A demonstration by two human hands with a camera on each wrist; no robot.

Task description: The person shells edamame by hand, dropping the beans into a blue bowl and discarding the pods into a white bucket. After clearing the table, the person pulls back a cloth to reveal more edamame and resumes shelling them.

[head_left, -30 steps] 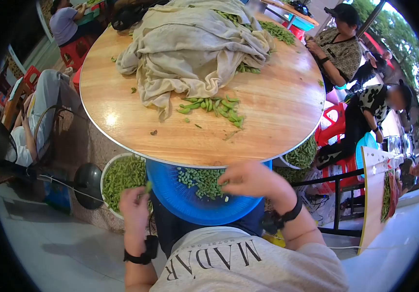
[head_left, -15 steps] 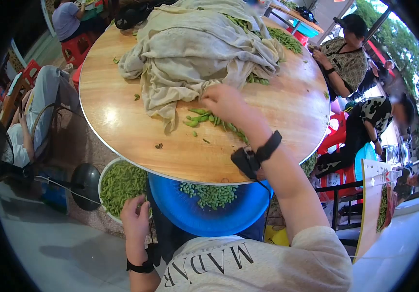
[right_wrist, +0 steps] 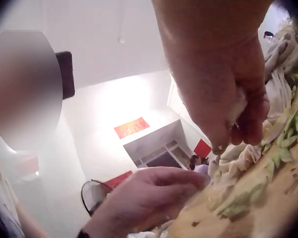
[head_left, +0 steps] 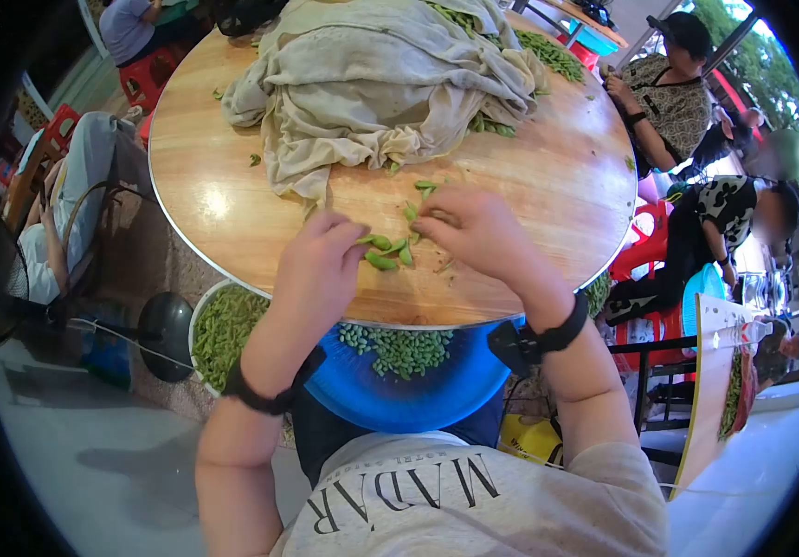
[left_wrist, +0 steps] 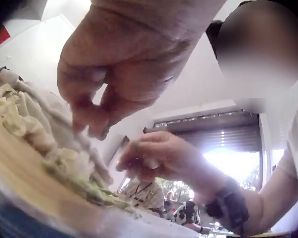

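Observation:
Several green soybean pods point(head_left: 381, 262) lie on the round wooden table point(head_left: 232, 251) below the cloth point(head_left: 362, 84). Above the table, my left hand point(head_left: 319, 255) is bent at the fingers, with its fingertips overlapping the left end of the pods in the head view. Facing it, my right hand point(head_left: 474, 227) has curled fingers, its tips right beside the pods on the right. In the left wrist view the thumb and fingers of the left hand point(left_wrist: 119, 64) come nearly together. I cannot tell whether either hand pinches a pod.
Below the table edge, a blue basin point(head_left: 399, 408) of shelled green beans point(head_left: 399, 351) stands over my lap. A white-rimmed tub of pods point(head_left: 225, 330) is at its left. More pods point(head_left: 548, 54) lie at the back right. People sit on both sides.
My left hand has risen from beside the basin onto the table by the pods. The right hand went from the basin to the cloth's edge, then back down to the pods.

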